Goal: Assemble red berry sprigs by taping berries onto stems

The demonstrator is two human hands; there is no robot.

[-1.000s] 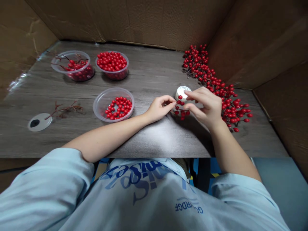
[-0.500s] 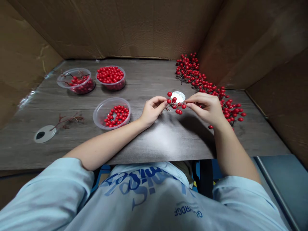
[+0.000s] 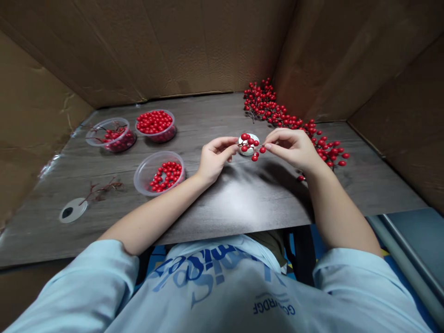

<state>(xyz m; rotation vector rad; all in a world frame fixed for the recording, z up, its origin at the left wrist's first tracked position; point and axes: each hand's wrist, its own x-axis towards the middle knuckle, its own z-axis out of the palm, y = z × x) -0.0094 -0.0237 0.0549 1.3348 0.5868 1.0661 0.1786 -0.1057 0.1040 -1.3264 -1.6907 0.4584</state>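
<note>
A small twig with several red berries (image 3: 250, 141) is stretched between my two hands above the tabletop. My left hand (image 3: 218, 157) pinches its left end between thumb and fingers. At the other end, the thumb and forefinger of my right hand (image 3: 290, 147) are closed on the thin stem. Just behind the berries is a small round dish (image 3: 248, 149) with something white in it, partly covered by them. Finished-looking berry sprays (image 3: 274, 111) lie in a row beyond my right hand, which hides part of them.
Left of my hands stand a clear tub of loose red berries (image 3: 138, 178), a fuller berry tub (image 3: 172, 116) and a tub with berries and twigs (image 3: 90, 134). Bare brown twigs (image 3: 104, 187) lie by a whitish disc (image 3: 79, 210). Cardboard walls (image 3: 173, 51) enclose the grey table.
The view has shifted slightly. The twig has turned a little between my fingers, and its berries now sit closer together in front of the dish. Both hands keep their pinch.
</note>
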